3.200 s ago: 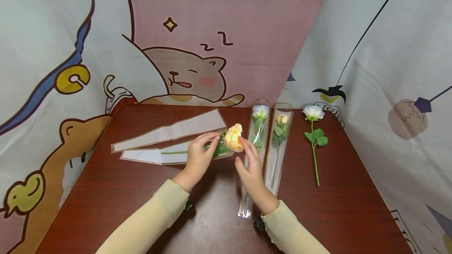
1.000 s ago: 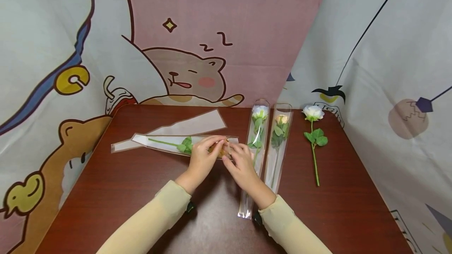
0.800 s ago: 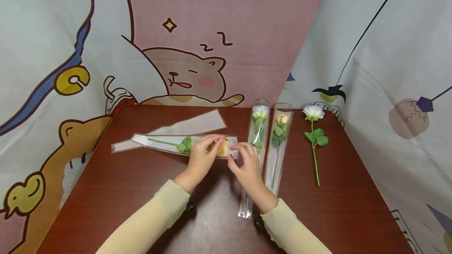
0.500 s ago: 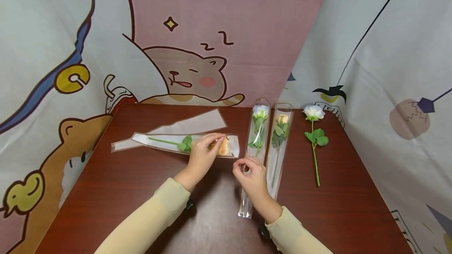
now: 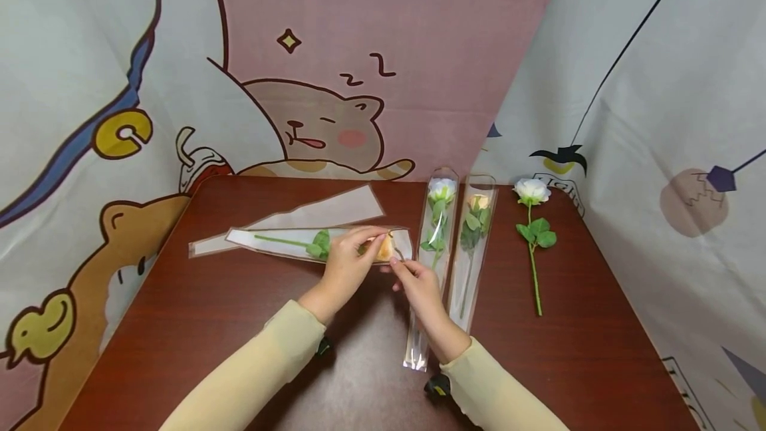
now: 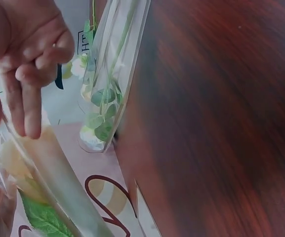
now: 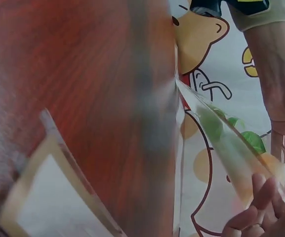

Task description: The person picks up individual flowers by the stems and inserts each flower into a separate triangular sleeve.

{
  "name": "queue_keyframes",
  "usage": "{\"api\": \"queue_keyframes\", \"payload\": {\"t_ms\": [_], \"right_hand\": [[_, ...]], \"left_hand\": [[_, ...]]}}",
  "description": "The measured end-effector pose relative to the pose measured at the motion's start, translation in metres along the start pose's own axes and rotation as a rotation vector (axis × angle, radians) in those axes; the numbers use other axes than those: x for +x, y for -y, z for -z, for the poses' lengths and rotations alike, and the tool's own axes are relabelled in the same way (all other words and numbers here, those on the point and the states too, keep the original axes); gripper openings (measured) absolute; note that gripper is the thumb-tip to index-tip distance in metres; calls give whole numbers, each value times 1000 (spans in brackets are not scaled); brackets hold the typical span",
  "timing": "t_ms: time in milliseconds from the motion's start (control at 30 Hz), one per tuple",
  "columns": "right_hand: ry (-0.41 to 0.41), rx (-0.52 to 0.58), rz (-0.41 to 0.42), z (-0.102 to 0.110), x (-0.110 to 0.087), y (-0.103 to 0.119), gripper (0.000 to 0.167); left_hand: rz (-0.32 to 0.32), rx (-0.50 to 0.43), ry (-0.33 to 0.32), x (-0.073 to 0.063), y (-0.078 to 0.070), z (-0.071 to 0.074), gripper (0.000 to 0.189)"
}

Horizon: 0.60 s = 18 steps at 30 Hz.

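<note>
A peach artificial rose [image 5: 385,248] lies inside a clear-fronted flower sleeve [image 5: 242,237], its stem and leaves pointing left in the head view. My left hand [image 5: 346,259] pinches the sleeve beside the bloom and covers part of it. At the open right end, my right hand [image 5: 419,288] pinches the near edge with thumb and index finger. In the left wrist view, the plastic sleeve [image 6: 70,182] slants past a green leaf [image 6: 43,215]. The right wrist view shows the right fingers [image 7: 263,197] against the clear film, beside the peach petals.
Another flat sleeve [image 5: 317,208] lies partly under this one. Right of the hands are a sleeved white rose [image 5: 441,191] and a sleeved peach rose [image 5: 479,203]. Farther right, an unwrapped white rose [image 5: 531,191] lies on the brown table [image 5: 538,371]. A printed cloth hangs behind.
The rose bloom, outside the sleeve at first, is now inside it. The right hand drew back toward the body, then returned to the sleeve's edge. The left hand stayed beside the bloom.
</note>
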State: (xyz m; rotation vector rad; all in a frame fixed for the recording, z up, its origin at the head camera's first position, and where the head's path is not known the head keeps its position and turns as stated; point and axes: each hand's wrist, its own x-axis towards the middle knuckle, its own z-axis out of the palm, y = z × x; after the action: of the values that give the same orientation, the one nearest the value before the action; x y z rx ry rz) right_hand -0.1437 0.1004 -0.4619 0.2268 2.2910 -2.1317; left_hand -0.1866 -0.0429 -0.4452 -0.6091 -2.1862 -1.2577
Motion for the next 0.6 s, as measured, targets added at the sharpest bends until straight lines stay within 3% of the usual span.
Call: {"api": "queue_keyframes", "payload": {"t_ms": [200, 367, 467, 600], "right_hand": [[-71, -94, 183, 1, -6, 28, 19], [-106, -193, 285, 9, 10, 15, 17], [-123, -202, 294, 17, 21, 7, 19], [-102, -130, 295, 27, 28, 10, 22]], "left_hand": [[-11, -40, -11, 3, 1, 1, 15], [69, -25, -36, 12, 9, 14, 22], [181, 53, 47, 17, 21, 29, 29], [375, 156, 281, 20, 44, 51, 38]]}}
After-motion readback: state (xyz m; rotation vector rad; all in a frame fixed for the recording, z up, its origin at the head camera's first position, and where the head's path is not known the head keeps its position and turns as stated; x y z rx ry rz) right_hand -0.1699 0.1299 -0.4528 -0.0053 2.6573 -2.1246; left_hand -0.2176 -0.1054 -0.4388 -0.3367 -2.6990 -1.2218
